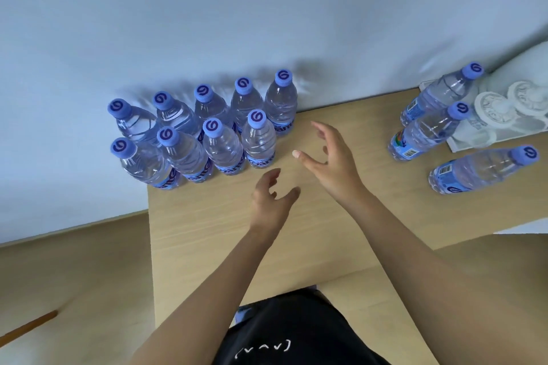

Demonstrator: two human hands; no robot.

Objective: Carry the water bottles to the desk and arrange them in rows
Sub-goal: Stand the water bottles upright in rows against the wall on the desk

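At the bottom centre of the frame, nearest the lens, is the person's black shirt [299, 332] with a small white printed mark on it. Two bare forearms rise from there toward the middle of the frame, over the pale wooden desk [207, 234]. The left hand [271, 198] sits just below centre, fingers loosely spread and slightly bent, thumb out to the right, holding nothing. The right hand [330, 157] is just above and to the right of it, fingers apart and relaxed, thumb pointing left, also empty. Neither hand touches a bottle.

In the centre-left of the frame, at the desk's far left corner against the pale blue wall [267, 9], nine upright water bottles stand in two rows. The back row [207, 107] has five bottles running from left to right along the wall; the front row [192, 151] has four, set close in front of them, the rightmost one [258, 139] just left of the right hand's thumb. All have blue caps and blue labels, and neighbours stand touching or nearly so.

At the right of the frame three more bottles [427, 130] stand apart from the group and from each other, spaced down the desk's right side. Just beside the upper two lies a white tray [462, 145] with upturned clear glasses [492, 104] on it.

At the lower left of the frame is light wooden floor [74, 275]
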